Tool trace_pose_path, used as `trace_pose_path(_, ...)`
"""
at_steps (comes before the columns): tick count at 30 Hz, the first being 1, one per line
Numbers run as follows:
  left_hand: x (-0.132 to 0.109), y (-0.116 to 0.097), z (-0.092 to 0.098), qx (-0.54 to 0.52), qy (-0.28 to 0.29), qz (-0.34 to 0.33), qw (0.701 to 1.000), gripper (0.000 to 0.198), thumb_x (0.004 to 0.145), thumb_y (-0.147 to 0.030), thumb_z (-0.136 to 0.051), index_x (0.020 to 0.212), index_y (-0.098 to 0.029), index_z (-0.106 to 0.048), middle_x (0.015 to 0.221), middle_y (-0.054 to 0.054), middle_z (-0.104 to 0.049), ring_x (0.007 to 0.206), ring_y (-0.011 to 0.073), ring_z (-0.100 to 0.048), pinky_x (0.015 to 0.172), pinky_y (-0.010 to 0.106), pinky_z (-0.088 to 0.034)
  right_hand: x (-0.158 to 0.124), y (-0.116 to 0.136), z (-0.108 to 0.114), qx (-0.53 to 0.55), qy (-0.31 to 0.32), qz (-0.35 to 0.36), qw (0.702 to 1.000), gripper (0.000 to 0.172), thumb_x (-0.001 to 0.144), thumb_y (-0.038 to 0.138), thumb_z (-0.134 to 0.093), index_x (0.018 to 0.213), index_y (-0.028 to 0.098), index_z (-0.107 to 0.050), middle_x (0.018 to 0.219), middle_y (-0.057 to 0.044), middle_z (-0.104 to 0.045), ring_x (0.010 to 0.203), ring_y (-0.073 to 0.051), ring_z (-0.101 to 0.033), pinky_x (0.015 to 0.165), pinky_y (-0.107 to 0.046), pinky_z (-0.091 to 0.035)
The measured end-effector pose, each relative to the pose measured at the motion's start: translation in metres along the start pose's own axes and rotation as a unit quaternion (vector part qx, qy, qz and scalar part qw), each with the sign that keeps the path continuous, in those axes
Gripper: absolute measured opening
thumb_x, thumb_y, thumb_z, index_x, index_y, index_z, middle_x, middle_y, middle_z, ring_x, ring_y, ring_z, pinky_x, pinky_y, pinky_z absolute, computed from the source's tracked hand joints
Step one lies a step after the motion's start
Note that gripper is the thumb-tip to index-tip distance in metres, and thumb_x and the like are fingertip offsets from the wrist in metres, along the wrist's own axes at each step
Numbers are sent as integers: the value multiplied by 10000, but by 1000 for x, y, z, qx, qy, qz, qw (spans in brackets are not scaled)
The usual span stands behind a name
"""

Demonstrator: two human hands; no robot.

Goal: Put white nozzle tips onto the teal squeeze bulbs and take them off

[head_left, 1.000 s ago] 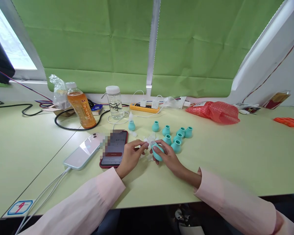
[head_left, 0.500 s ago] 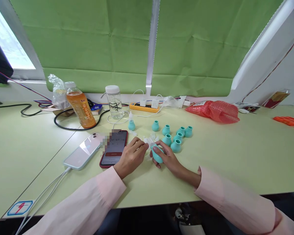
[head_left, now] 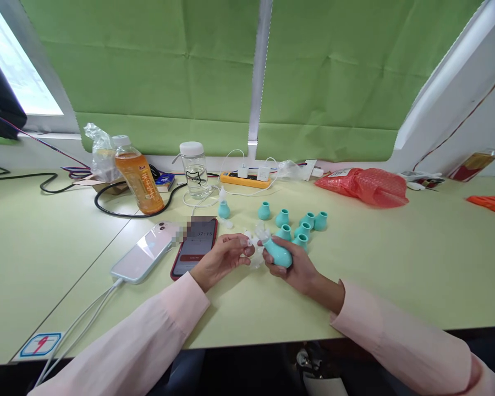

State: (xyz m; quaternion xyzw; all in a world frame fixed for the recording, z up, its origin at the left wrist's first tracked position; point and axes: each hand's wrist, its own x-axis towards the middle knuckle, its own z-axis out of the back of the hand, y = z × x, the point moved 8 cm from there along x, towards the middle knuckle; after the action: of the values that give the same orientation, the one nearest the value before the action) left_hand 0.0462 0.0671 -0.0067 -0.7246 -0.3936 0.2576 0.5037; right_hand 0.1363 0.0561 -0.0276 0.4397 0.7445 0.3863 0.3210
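Note:
My right hand [head_left: 293,267] is closed around a teal rubber bulb [head_left: 279,252], held just above the table with its neck pointing left. My left hand [head_left: 221,259] pinches a small clear plastic tip [head_left: 249,241] right at the bulb's neck. A few more clear tips [head_left: 256,260] lie under and between the hands. Several teal bulbs [head_left: 303,226] stand on the table just behind my right hand. One bulb with a clear tip fitted [head_left: 223,207] stands farther back to the left.
A red phone [head_left: 194,248] and a white phone [head_left: 144,252] on a cable lie left of my hands. Behind stand an orange drink bottle [head_left: 139,175], a clear water bottle [head_left: 193,170], a yellow power strip [head_left: 245,180] and a red bubble-wrap bag [head_left: 365,187].
My right hand lifted the teal bulb off the table and turned it. My left hand turned palm-up and brought a clear tip to the bulb's neck.

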Motion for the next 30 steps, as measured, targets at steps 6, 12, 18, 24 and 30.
trace_pose_path(6, -8, -23, -7, 580, -103, -226, 776, 170, 763, -194, -460, 684, -129, -597, 686, 72, -588, 761, 193, -512, 596, 294, -442, -8, 11, -2, -22, -4, 66, 998, 172, 740, 314, -510, 703, 165, -434, 531, 13, -515, 355, -45, -358, 356, -179, -175)
trace_pose_path(12, -9, -10, -14, 741, -112, -295, 593, 192, 774, -92, -410, 734, -148, -589, 666, 53, -621, 786, 194, -518, 525, 248, -427, -8, 9, -2, -133, -30, 92, 986, 233, 720, 340, -551, 670, 165, -406, 568, 20, -518, 348, -36, -357, 355, -184, -195)
trace_pose_path(18, -30, -43, -16, 611, -164, -324, 704, 254, 820, -164, -271, 861, -122, -517, 704, 58, -566, 672, 143, -495, 615, 260, -405, -10, 7, -7, -279, -45, 118, 952, 242, 695, 382, -566, 729, 161, -474, 588, 25, -501, 405, -49, -370, 378, -191, -289)
trace_pose_path(24, -16, -21, -15, 528, -88, -138, 833, 387, 799, -327, -325, 450, -161, -336, 428, -43, -286, 422, 72, -272, 446, 228, -221, -20, 10, -20, -379, -17, 168, 910, 198, 638, 316, -635, 730, 173, -536, 641, 28, -482, 551, -77, -418, 490, -192, -359)
trace_pose_path(30, -8, 11, -17, 193, 14, 39, 980, 419, 768, -384, -337, 416, -185, -227, 361, -72, -205, 348, 45, -175, 382, 213, -168, -19, 0, -30, -261, 113, 71, 956, 222, 666, 338, -610, 667, 135, -520, 543, 12, -530, 376, -39, -371, 345, -175, -286)
